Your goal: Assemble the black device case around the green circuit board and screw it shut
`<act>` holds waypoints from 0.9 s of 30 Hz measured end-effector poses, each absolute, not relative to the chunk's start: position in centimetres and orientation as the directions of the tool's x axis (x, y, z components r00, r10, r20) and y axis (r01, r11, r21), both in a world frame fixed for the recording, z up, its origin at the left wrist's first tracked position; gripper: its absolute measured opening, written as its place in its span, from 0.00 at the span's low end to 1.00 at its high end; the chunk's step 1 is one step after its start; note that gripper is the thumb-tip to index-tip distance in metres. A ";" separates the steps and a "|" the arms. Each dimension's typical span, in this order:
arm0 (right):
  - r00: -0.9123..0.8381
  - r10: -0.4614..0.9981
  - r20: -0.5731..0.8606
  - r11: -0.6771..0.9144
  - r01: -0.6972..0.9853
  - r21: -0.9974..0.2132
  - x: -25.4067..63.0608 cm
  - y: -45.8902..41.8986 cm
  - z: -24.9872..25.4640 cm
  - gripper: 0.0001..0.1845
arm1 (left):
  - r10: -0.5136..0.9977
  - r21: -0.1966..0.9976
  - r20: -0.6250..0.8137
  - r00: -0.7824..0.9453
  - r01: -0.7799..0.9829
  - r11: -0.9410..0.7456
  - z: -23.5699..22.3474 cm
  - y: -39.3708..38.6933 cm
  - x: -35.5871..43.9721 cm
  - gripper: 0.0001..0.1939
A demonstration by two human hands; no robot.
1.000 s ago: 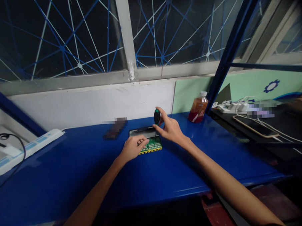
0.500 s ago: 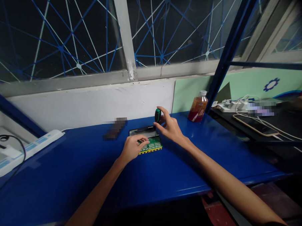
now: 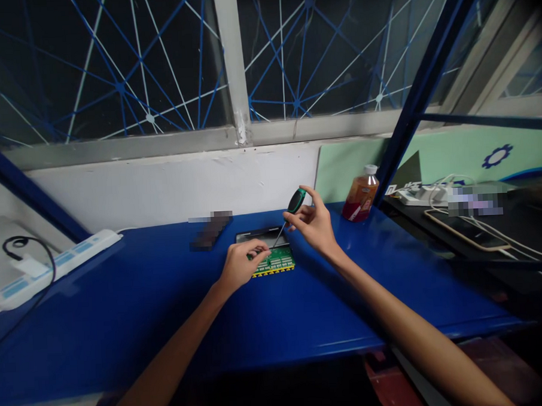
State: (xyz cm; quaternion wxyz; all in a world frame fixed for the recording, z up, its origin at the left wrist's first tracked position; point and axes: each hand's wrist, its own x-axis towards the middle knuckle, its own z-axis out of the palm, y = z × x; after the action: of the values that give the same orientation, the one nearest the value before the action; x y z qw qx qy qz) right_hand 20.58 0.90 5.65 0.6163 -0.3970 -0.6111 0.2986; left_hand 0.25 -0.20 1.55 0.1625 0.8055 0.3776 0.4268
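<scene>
My right hand grips a screwdriver by its green and black handle. The thin shaft slants down and left toward my left fingertips. My left hand is closed in a pinch over a green circuit board, close to the screwdriver's tip. Whatever sits between those fingertips is too small to make out. Along the board's near edge runs a yellow toothed strip. Directly behind the board lies a dark, shallow case, partly covered by my left hand.
A dark blurred object lies left of the case on the blue table. A drink bottle stands at the back right. A white power strip lies at left. Beyond the right edge are a phone and cables.
The screwdriver has gone from upright to slanted, its handle leaning right and its tip toward my left fingers. My right hand has shifted slightly right. The whole view has shifted a little.
</scene>
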 end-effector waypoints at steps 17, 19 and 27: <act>0.108 0.836 0.539 0.526 0.123 -0.841 19.9 0.6 5.4 0.41 | 0.787 0.695 0.543 0.293 0.370 -0.617 1.2 -0.3 0.4 0.10; 0.105 0.834 0.542 0.528 0.132 -0.839 19.9 0.6 5.4 0.41 | 0.788 0.690 0.540 0.296 0.380 -0.615 1.3 -0.3 0.4 0.10; 0.117 0.823 0.555 0.545 0.113 -0.831 19.7 0.5 5.1 0.40 | 0.793 0.690 0.529 0.303 0.390 -0.610 1.1 -0.3 0.3 0.10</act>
State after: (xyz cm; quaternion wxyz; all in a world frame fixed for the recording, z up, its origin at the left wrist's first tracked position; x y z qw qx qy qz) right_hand 19.73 0.49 5.10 0.6387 -0.3878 -0.6036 0.2781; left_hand 0.30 -0.32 1.14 0.2233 0.7756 0.3812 0.4508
